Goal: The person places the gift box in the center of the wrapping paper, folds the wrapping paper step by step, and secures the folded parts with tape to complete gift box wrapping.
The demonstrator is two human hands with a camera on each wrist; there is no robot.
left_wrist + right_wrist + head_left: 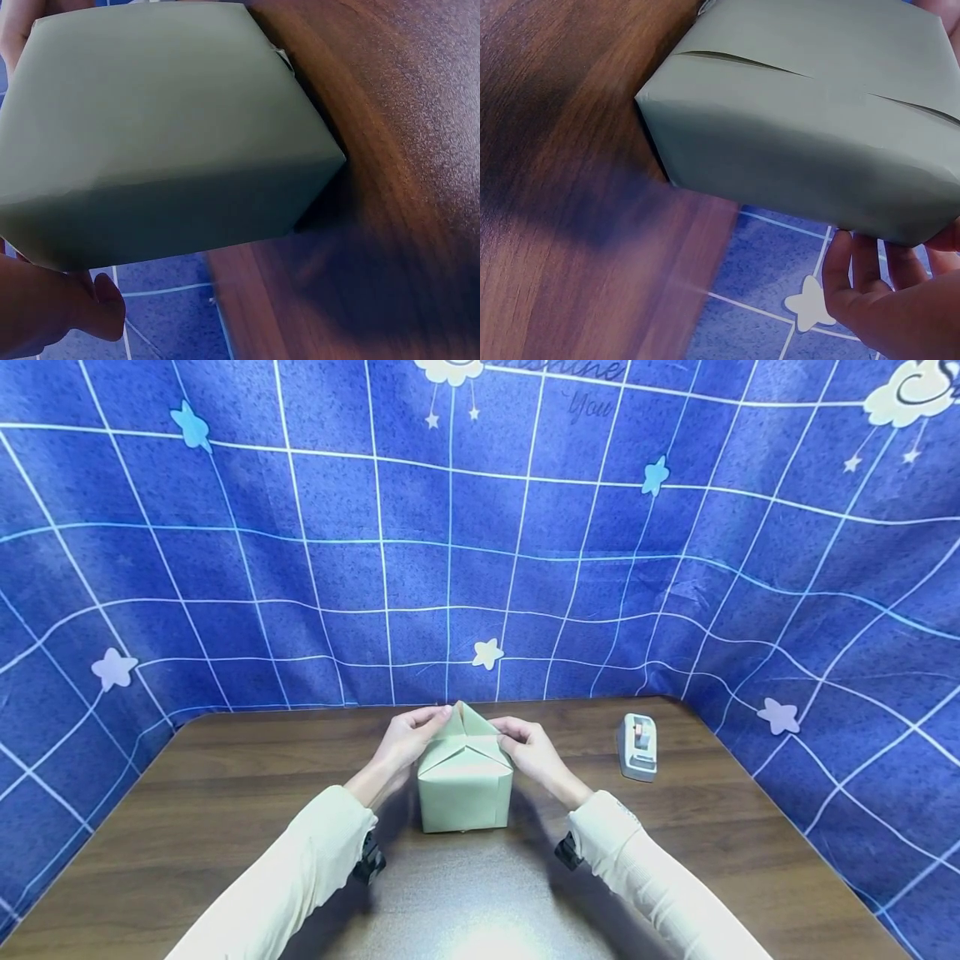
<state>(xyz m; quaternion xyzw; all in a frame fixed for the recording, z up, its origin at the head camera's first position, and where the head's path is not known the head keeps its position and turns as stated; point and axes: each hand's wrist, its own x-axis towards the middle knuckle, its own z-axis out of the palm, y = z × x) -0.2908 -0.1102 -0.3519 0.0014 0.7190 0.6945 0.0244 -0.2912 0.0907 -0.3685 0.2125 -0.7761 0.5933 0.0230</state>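
A box point(465, 799) covered in pale green wrapping paper sits on the table, and a pointed paper flap point(471, 723) stands up at its far side. My left hand point(405, 742) pinches the flap's left edge between thumb and fingers. On the opposite side, my right hand point(534, 753) pinches the right edge of the paper. The left wrist view shows a smooth wrapped side of the box point(157, 97), with part of the left hand point(60, 307) low in the corner. Two slit-like paper folds cross the box point(795, 142) in the right wrist view, above the curled right fingers point(866, 262).
A white tape dispenser point(637, 747) stands on the brown wooden table point(285, 760), to the right of the box. Behind the table hangs a blue curtain point(337, 568) with grid lines, stars and clouds; it also borders both sides.
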